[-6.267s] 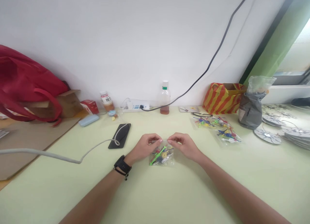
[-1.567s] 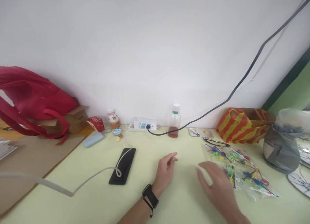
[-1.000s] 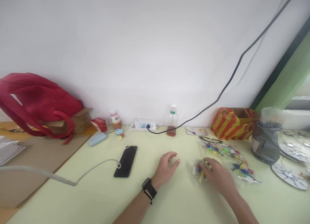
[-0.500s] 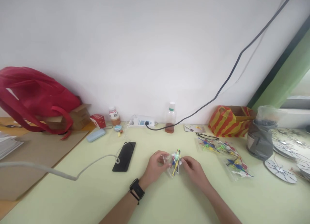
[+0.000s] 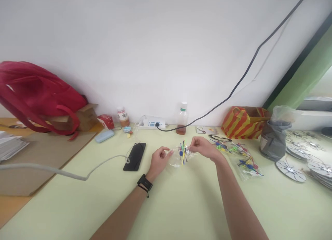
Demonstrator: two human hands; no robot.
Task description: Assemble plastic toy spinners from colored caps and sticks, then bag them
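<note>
In front of me, a clear plastic bag [image 5: 177,159] with small coloured plastic pieces [image 5: 183,153] in blue, yellow, green and white is held above the pale green table [image 5: 166,205]. My left hand [image 5: 158,161], a black watch on its wrist, pinches the bag's left edge between thumb and finger. My right hand [image 5: 203,147] is closed on the bag's right side, close to the pieces. To the right lie similar filled bags [image 5: 250,167] with coloured plastic pieces.
A black phone [image 5: 135,157] with a cable lies left of my hands. Along the wall stand a power strip [image 5: 150,123], a bottle [image 5: 182,119] and a striped bag [image 5: 245,124]. A grey bag [image 5: 272,141] and round slotted discs [image 5: 290,170] are at right; a red backpack [image 5: 38,94] sits left.
Both hands have raised the bag slightly away from me. My right hand has turned and lifted, and the bag is stretched wider between the hands.
</note>
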